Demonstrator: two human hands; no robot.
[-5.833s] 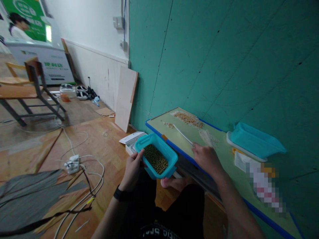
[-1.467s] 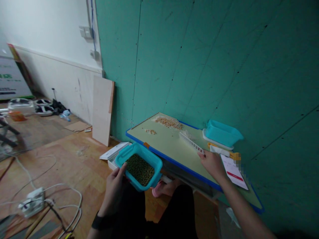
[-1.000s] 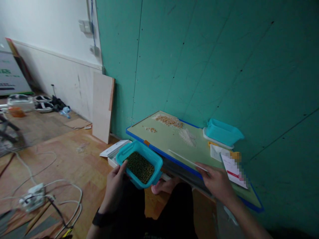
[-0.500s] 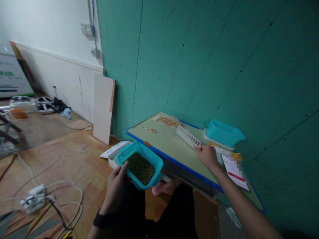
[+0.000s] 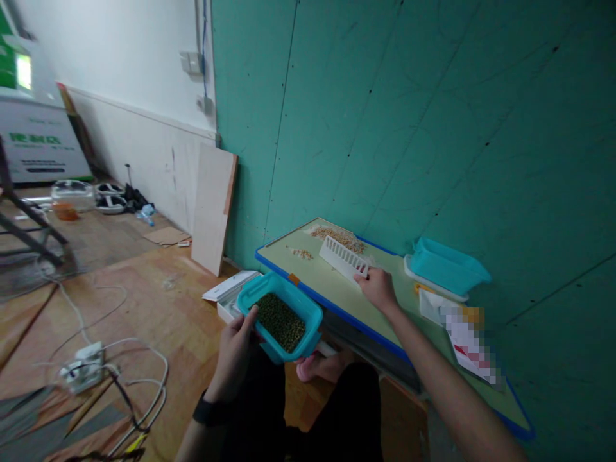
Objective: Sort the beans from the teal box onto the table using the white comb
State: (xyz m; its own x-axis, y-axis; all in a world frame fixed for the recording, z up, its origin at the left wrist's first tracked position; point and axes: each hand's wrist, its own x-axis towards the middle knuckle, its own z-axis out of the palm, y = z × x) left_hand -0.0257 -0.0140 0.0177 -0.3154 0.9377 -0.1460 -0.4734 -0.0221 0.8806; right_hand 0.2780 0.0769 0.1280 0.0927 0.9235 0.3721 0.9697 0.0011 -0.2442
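Note:
My left hand (image 5: 238, 333) grips the near left side of a turquoise plastic container (image 5: 308, 313), thumb over the rim. Small dark green beans (image 5: 279, 319) lie in it, and it is held off the table's front edge. In my right hand (image 5: 378, 287) is one end of a white slotted plastic strip (image 5: 342, 260), held on edge at the table top (image 5: 332, 282). Beyond the strip lies a pile of pale tan beans (image 5: 337, 237), with a smaller scatter of them (image 5: 301, 253) to its left.
Against the green wall, a second turquoise container (image 5: 450, 266) stands on the table's right side, near some papers (image 5: 471, 353). A white box (image 5: 228, 311) sits beside the table's left end. Cables and a power strip (image 5: 84, 366) lie on the floor; a board (image 5: 214, 208) leans on the wall.
My right hand has moved the white strip leftward over the table, closer to the small bean scatter. My left hand holds the container much as before. The whole view has shifted slightly.

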